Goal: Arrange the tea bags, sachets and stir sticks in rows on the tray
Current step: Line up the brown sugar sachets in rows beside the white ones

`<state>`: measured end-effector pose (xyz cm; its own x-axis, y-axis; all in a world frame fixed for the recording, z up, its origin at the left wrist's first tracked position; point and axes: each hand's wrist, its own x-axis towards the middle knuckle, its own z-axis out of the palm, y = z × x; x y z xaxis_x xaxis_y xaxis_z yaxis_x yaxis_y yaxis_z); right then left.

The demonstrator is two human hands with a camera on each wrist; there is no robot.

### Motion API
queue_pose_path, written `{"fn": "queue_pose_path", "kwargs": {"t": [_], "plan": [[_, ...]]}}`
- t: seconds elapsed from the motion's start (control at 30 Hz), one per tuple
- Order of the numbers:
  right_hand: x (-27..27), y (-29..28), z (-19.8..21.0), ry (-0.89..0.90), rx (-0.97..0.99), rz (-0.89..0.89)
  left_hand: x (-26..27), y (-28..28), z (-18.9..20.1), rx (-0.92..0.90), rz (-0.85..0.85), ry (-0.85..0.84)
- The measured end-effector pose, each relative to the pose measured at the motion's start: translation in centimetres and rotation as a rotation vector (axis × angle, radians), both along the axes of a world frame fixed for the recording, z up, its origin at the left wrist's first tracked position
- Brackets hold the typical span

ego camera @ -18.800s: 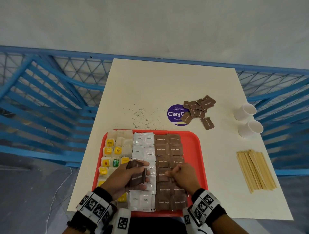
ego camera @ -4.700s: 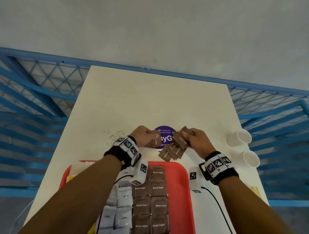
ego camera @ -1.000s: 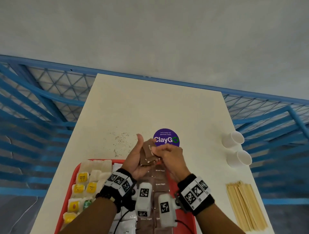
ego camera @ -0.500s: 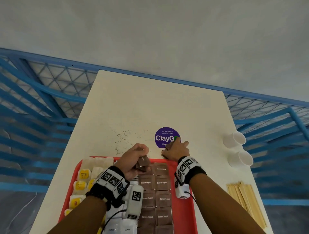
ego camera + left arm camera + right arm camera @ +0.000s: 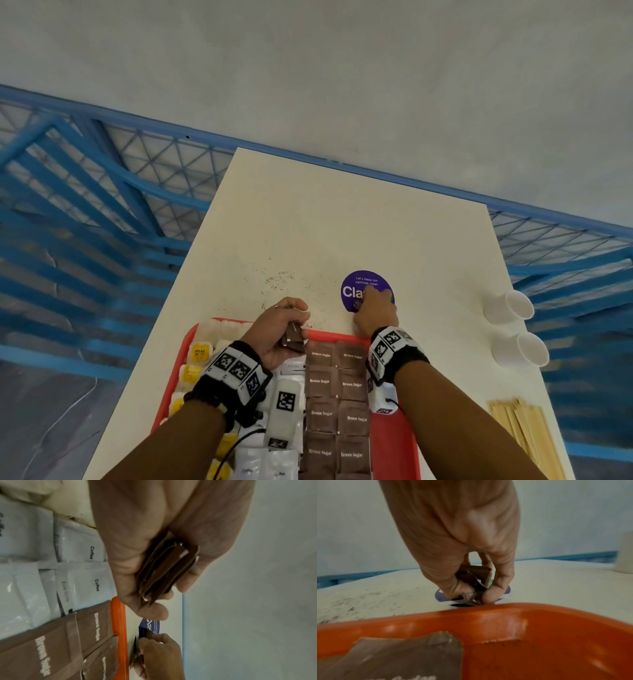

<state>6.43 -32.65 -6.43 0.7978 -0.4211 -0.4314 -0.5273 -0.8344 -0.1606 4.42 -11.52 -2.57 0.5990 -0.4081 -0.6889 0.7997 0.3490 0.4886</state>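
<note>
Nearby, two cups (image 5: 513, 325) stand beside stir sticks (image 5: 524, 435), clear of tray (image 5: 394, 442).

The tray (image 5: 397, 442) is orange-red. Sugar sachets (image 5: 337, 401) are brown with white lettering; coffee sachets (image 5: 82, 553) white with black print. Tea bags (image 5: 198, 353) carry yellow tags. The worktop (image 5: 342, 222) is cream with dark specks; its sticker (image 5: 359, 284) purple. Cups (image 5: 513, 305) are white, wristbands (image 5: 236, 370) black-and-white checked.

Both forearms reach forward, each wrist strapped with a marker-printed band. The left hand (image 5: 281, 329) curls its fingers and thumb around a small stack. The right hand (image 5: 375, 310) stretches further out, fingertips (image 5: 489, 595) bent down, pinching against the surface.
</note>
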Motion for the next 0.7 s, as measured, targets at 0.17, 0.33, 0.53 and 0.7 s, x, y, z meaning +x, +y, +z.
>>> {"fn": "queue_pose_path", "kwargs": {"t": [0.17,0.33,0.53,0.7], "plan": [[-0.5,-2.8,0.8,-0.257,0.283,-0.255,-0.1,-0.6,0.1,0.004,0.023,-0.004],[-2.1,-2.0,5.0,-0.392,0.778,-0.466,-0.4,-2.7,0.6,-0.021,-0.036,0.015],[-6.8,3.0,10.4,-0.437,0.838,-0.07,-2.1,-4.7,2.3,-0.213,-0.113,0.039],[-9.5,4.5,10.7,-0.409,0.612,0.17,-4.6,-4.4,3.4,-0.334,-0.168,0.031]]}}
